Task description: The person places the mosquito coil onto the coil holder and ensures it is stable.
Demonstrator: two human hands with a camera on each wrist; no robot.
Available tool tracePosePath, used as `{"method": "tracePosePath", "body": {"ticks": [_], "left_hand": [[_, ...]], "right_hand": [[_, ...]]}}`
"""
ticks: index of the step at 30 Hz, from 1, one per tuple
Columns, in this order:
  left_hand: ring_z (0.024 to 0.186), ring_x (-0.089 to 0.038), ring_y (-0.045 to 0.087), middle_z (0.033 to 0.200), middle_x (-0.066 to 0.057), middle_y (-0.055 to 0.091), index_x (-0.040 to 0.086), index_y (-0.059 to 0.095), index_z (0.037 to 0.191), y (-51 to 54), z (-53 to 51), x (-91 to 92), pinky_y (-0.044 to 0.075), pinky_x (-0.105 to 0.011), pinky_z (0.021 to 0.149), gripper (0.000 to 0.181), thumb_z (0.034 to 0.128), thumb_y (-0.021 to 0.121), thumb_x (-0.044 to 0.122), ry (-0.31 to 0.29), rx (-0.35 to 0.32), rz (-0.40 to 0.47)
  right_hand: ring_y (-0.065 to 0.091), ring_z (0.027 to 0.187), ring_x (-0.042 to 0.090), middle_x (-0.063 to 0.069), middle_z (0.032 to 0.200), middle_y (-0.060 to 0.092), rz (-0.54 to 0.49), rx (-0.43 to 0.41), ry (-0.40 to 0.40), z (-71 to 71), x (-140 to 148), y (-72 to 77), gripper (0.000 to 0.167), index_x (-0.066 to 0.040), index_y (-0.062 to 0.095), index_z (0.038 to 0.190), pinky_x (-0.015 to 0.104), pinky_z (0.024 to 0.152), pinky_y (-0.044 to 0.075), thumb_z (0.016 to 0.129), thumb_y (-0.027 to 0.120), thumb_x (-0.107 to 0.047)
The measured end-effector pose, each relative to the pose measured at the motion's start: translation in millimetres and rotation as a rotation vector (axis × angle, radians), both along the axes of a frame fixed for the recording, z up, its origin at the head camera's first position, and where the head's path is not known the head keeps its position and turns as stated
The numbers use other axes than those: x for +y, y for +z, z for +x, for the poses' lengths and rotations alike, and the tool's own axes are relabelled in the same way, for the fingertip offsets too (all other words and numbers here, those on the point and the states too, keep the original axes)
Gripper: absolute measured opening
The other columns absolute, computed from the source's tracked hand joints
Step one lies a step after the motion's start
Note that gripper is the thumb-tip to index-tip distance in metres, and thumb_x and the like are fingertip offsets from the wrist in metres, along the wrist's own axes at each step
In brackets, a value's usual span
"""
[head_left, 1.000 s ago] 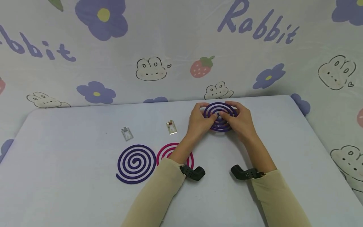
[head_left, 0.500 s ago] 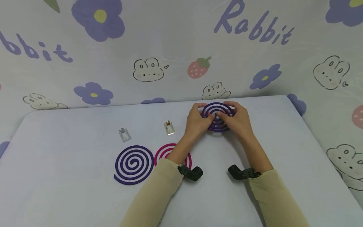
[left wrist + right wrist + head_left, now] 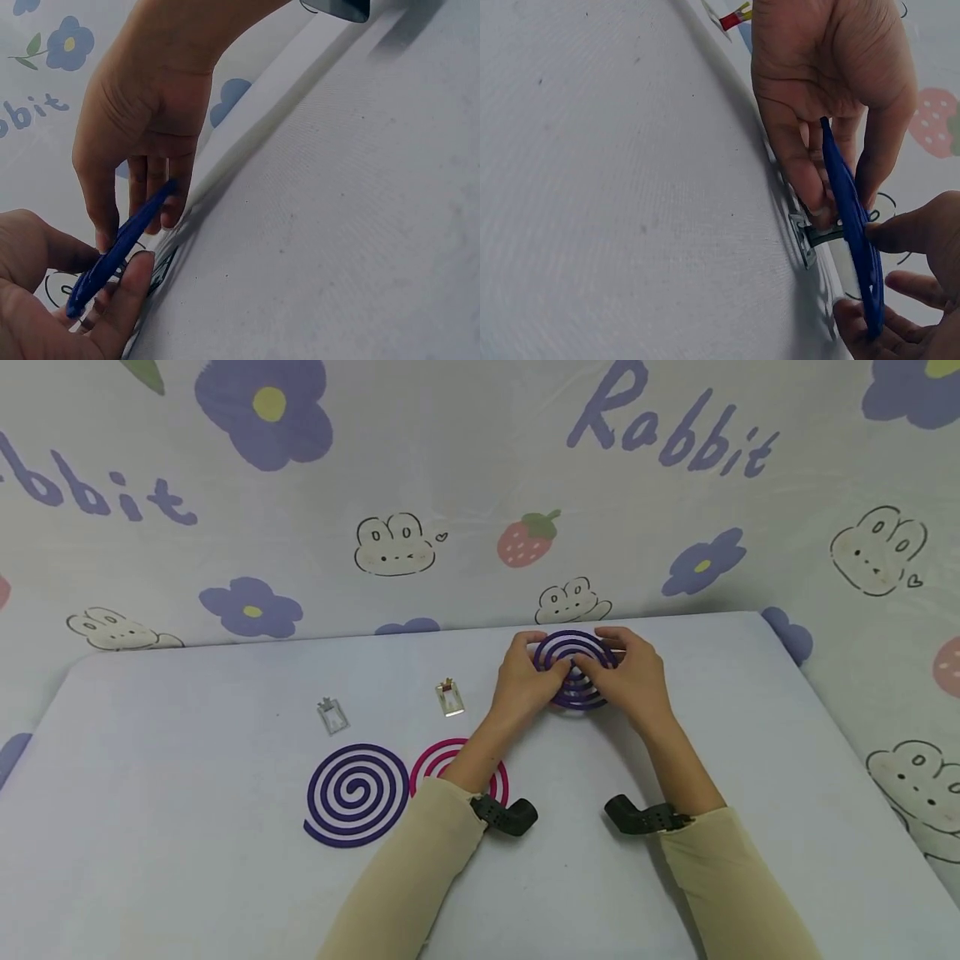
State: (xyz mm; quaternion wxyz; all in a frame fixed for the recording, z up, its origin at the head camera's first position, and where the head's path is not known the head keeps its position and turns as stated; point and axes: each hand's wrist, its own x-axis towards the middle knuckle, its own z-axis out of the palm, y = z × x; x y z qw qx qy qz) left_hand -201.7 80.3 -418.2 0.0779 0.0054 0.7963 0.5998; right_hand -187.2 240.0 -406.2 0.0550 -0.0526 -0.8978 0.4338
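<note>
A dark purple mosquito coil (image 3: 851, 210), blue in the wrist views, is held up tilted at the back of the table. My left hand (image 3: 523, 683) grips it from the left side, with the thumb on its front near the middle. From the other side my right hand (image 3: 636, 681) pinches it, thumb also near the centre and fingers behind. Below the coil, a small metal stand (image 3: 802, 244) shows in the right wrist view. How the coil meets that stand is hidden by fingers.
A second purple coil (image 3: 358, 790) lies flat on the table at left. It adjoins a pink coil (image 3: 450, 742), partly covered by my left forearm. Behind them lie a silver stand (image 3: 327, 703) and a gold-coloured stand (image 3: 448, 687). A patterned cloth (image 3: 465, 468) hangs behind.
The head view has shifted slightly. Both hands stay on the coil in about the same place, and its tilt looks only a little different.
</note>
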Motion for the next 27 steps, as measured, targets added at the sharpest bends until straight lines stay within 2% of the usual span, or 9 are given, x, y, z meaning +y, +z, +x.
{"method": "tracePosePath", "body": {"ticks": [6, 13, 19, 27], "left_hand": [[0.124, -0.033, 0.067, 0.135, -0.022, 0.069, 0.007, 0.050, 0.147, 0.7, 0.1, 1.4, 0.054, -0.044, 0.111, 0.055, 0.0982, 0.071, 0.020, 0.000, -0.006, 0.013], [0.122, -0.033, 0.068, 0.132, -0.021, 0.070, 0.007, 0.050, 0.149, 3.9, 1.6, 1.1, 0.055, -0.043, 0.107, 0.056, 0.0985, 0.070, 0.022, -0.012, -0.012, -0.010], [0.122, -0.033, 0.070, 0.131, -0.021, 0.072, 0.006, 0.047, 0.152, 8.5, 1.0, -8.1, 0.056, -0.045, 0.107, 0.061, 0.0992, 0.068, 0.026, -0.051, 0.030, -0.094], [0.126, -0.034, 0.068, 0.138, -0.020, 0.068, 0.008, 0.045, 0.155, 20.3, -0.2, -23.5, 0.057, -0.048, 0.107, 0.060, 0.1013, 0.066, 0.024, -0.074, 0.048, -0.105]], "right_hand": [[0.062, 0.134, 0.048, 0.031, 0.145, 0.061, 0.085, 0.044, 0.001, 0.3, 2, -0.3, 0.056, 0.003, 0.059, 0.144, 0.059, 0.116, 0.048, 0.097, 0.075, -0.024], [0.055, 0.140, 0.048, 0.032, 0.151, 0.054, 0.060, 0.056, -0.006, 3.4, 3, 6.2, 0.052, 0.003, 0.059, 0.144, 0.060, 0.118, 0.046, 0.100, 0.069, -0.024], [0.055, 0.140, 0.049, 0.032, 0.150, 0.054, 0.059, 0.077, 0.009, 2.9, 4, 10.2, 0.049, 0.003, 0.060, 0.143, 0.058, 0.119, 0.046, 0.101, 0.068, -0.021], [0.054, 0.140, 0.048, 0.030, 0.148, 0.057, 0.099, 0.150, 0.053, 2.6, 1, 14.2, 0.046, 0.003, 0.061, 0.142, 0.062, 0.118, 0.044, 0.102, 0.067, -0.019]]}}
